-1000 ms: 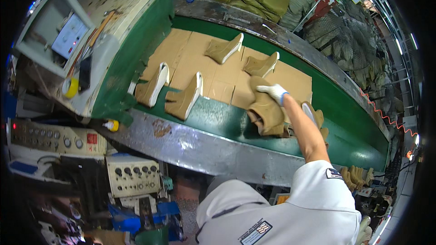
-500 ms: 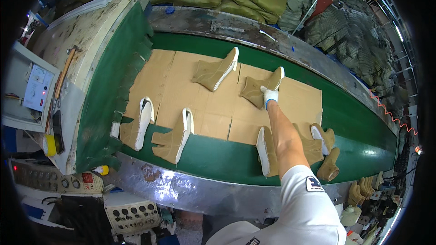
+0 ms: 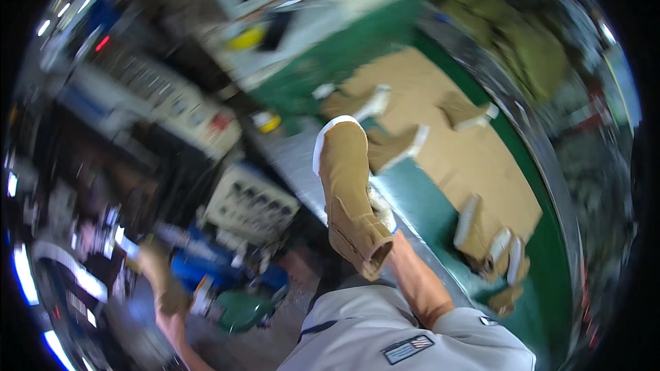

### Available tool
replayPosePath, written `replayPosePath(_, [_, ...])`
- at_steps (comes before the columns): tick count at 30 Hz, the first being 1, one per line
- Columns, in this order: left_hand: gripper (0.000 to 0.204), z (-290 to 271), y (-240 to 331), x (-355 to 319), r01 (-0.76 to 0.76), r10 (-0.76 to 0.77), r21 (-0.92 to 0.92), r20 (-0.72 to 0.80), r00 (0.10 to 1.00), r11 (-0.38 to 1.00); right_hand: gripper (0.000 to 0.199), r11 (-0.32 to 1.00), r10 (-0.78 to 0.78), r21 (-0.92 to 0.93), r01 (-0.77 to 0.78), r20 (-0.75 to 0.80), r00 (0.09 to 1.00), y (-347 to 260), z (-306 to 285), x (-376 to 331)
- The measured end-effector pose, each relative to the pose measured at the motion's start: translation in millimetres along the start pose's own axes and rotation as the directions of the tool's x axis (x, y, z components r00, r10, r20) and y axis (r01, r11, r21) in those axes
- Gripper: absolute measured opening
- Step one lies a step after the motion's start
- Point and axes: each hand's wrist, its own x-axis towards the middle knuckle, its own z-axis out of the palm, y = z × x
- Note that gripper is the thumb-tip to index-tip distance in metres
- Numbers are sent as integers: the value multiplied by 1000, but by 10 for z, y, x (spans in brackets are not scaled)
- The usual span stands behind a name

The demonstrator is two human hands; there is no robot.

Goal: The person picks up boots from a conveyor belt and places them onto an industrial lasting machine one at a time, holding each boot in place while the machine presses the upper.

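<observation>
My right hand (image 3: pixel 382 209), in a white glove, is closed on a tan ankle boot (image 3: pixel 345 175) with a white sole edge. The boot hangs in front of my body, toe away from me and its open top toward me; it hides most of the fingers. Out to the far left, my left hand (image 3: pixel 170 302) is smeared by motion. It appears closed around the lower end of another tan boot (image 3: pixel 152 266), which tilts up and away from me. How its fingers lie is hard to see.
The green bench (image 3: pixel 430 223) with a cardboard sheet (image 3: pixel 447 154) runs along my right, and several tan boots (image 3: pixel 474 230) lie on it. A metal ledge (image 3: pixel 302 158) borders it. Left of that stand a knobbed control panel (image 3: pixel 251 203) and a green round object (image 3: pixel 240 311).
My view has swung left, away from the bench. My right hand has lifted a boot off and brought it near my body. My left hand has come into view with another boot.
</observation>
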Motion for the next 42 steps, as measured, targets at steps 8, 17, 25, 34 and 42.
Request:
replayPosePath(8, [53, 401, 638, -127, 61, 93, -744, 164, 982, 665, 64, 712, 570, -591, -379, 171, 803, 2115, 2059, -187])
replayPosePath(17, [10, 461, -237, 649, -20, -97, -993, -32, 995, 120, 55, 591, 678, -697, -407, 154, 719, 3299, 2633, -80])
replayPosePath(25, [30, 366, -273, 892, -124, -279, -962, -193, 941, 245, 56, 560, 543, -819, -126, 248, 802, 3862, 2856, 92])
replayPosePath(34, [56, 541, -347, 828, -78, -223, -992, -100, 970, 104, 45, 676, 480, -703, -222, 191, 856, 4402, 2990, 416])
replayPosePath(42, [57, 680, -150, 650, 168, -259, -972, 122, 958, 164, 38, 608, 408, -781, -140, 157, 900, 4455, 2876, 464])
